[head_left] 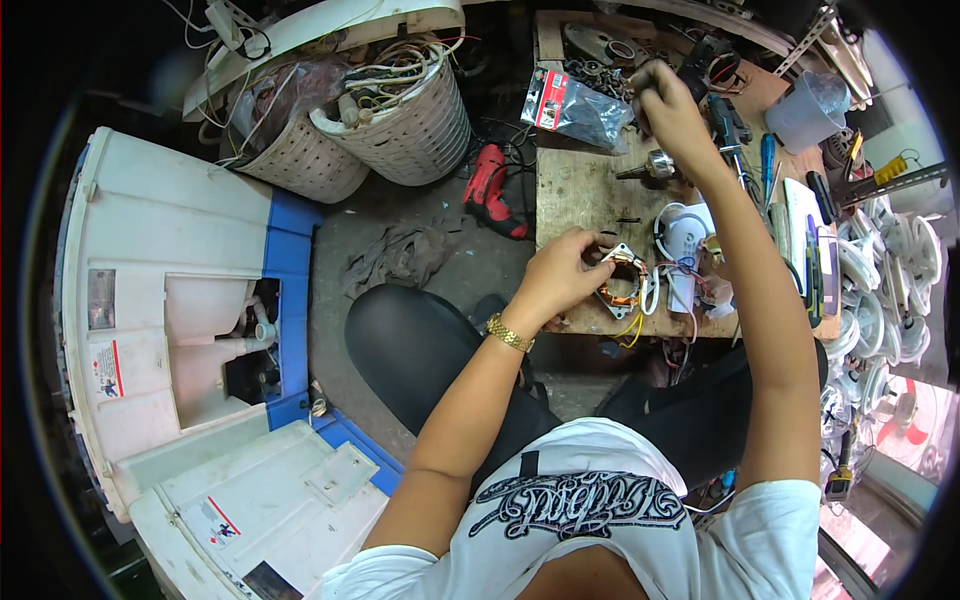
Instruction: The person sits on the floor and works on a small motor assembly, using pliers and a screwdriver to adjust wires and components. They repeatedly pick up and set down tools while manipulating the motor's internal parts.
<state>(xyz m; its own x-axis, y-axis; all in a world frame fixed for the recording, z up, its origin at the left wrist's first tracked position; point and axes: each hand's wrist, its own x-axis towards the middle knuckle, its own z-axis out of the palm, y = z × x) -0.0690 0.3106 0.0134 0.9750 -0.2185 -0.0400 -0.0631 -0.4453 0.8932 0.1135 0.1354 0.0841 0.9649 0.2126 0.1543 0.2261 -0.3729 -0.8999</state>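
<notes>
My left hand [570, 275] pinches the left rim of a motor stator [622, 299] with copper windings, at the near edge of the wooden bench [580, 190]. Yellow wires [632, 331] trail from it over the edge. My right hand [668, 108] reaches to the far side of the bench with its fingers curled together, above a heap of small metal parts [597, 74]; what they hold is too small to make out. Below that hand lies a metal rotor with a shaft [658, 165]. A white round motor housing [686, 236] sits right of the stator.
A clear plastic bag [590, 112] lies at the far left of the bench. Screwdrivers [768, 158] and a translucent bucket [806, 112] stand along the right. On the floor are a red power tool [487, 192], a dark rag [400, 258] and perforated tubs [405, 125] of wire.
</notes>
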